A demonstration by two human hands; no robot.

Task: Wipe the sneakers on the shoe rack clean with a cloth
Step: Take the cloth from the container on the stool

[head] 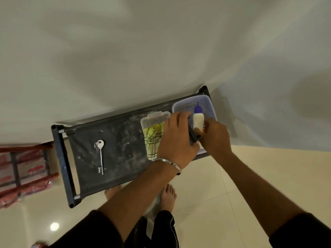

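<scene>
I look down on the top shelf of a black shoe rack (114,140), its fabric dusty. No sneaker shows in this view. A yellow checked cloth (152,140) lies in a small clear box (155,116). To its right is a larger clear tub (206,102) holding a white bottle (198,119) with a purple cap. My left hand (176,140), a metal bangle on its wrist, reaches over the cloth box and grips a dark handle-like object (194,136). My right hand (215,138) curls round the bottle's lower end. What lies under both hands is hidden.
A long key (100,154) on a ring lies on the shelf's left half. The rack stands against a white wall. A red-wrapped frame (23,174) is to the left. My bare feet (167,196) stand on beige tiles at the rack's front.
</scene>
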